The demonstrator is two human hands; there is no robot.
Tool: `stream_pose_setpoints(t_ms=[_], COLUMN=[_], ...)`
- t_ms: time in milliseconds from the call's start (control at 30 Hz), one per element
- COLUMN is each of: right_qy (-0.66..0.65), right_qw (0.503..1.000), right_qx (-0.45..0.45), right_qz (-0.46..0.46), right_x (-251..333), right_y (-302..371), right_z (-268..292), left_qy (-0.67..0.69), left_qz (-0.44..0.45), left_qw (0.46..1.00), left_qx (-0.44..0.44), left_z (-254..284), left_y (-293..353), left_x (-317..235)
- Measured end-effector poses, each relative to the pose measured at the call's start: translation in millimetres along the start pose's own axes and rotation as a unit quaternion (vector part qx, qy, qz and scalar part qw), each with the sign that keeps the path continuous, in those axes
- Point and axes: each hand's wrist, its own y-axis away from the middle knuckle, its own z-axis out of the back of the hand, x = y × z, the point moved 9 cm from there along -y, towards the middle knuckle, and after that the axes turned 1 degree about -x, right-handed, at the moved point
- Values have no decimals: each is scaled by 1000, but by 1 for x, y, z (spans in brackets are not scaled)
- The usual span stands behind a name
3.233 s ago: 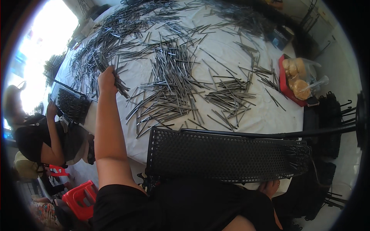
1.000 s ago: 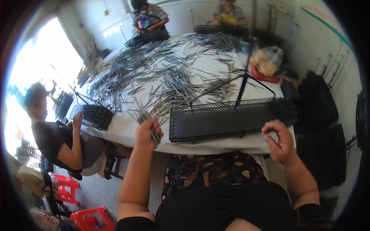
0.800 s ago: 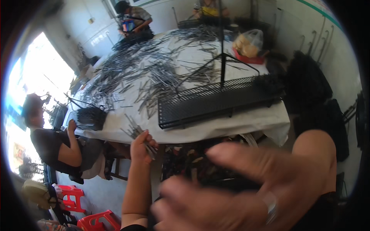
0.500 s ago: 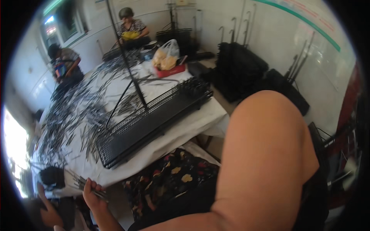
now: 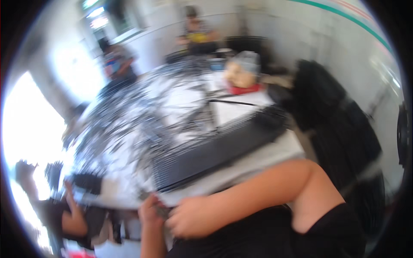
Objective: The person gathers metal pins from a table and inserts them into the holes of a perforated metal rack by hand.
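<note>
My left hand (image 5: 151, 210) is curled around a bunch of thin dark metal rods (image 5: 162, 211), blurred by motion. Right against it is my right hand (image 5: 191, 218), its fingers bent in at the rods; what they pinch cannot be made out. Both hands are low in front of me, by the near edge of the white-covered table (image 5: 279, 148). Just beyond them a long black mesh-edged rack (image 5: 219, 157) lies slantwise on the cloth. Many loose dark metal strips (image 5: 124, 114) are spread over the table's left and far parts.
A red tray (image 5: 246, 89) with a clear bag (image 5: 248, 62) of yellowish things stands far right on the table. Black stacks (image 5: 320, 96) line the right wall. Two people sit at the far side; another person (image 5: 71, 219) is at my lower left, near a dark block (image 5: 87, 183).
My right arm has swung down and left, bringing its hand to the rods in my left hand. The view has turned left, so the table shifts rightward. The picture is now blurred.
</note>
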Motion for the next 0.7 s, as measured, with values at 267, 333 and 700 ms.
stream_pose_setpoints(t_ms=[267, 333, 700], right_qy=[-191, -209, -316], right_qw=[941, 932, 849], right_qx=[-166, -163, -206], right_qz=[-226, -245, -371], right_x=[-107, -117, -144], right_y=[124, 130, 155], right_z=[-73, -68, -77], left_qy=[-10, -35, -102], left_qz=[20, 20, 21], left_qw=[999, 996, 983], left_qx=[43, 82, 149], left_z=[-16, -34, -69], left_y=[6, 1, 0], left_x=[30, 31, 37])
